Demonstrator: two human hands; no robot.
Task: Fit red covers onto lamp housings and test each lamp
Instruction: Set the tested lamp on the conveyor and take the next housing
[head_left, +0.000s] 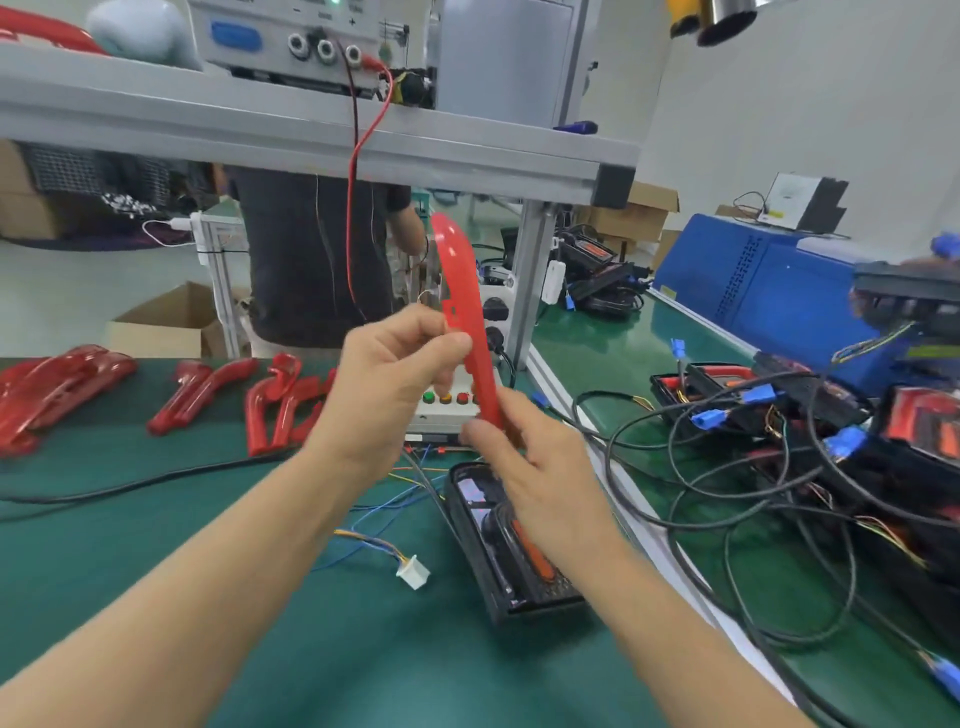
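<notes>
A curved red cover (460, 291) stands almost upright in the air above the green bench. My left hand (395, 374) pinches its middle between thumb and fingers. My right hand (524, 462) grips its lower end from below. Under the hands a black lamp housing (514, 561) lies open-side up on the mat, partly hidden by my right wrist. A white test box (447, 405) with coloured buttons sits just behind the hands.
Several loose red covers (197, 395) lie at the back left of the mat. A white connector (414, 571) on thin wires lies left of the housing. Black lamp housings with blue plugs and tangled cables (779, 431) pile up on the right. A person stands behind the bench frame (530, 291).
</notes>
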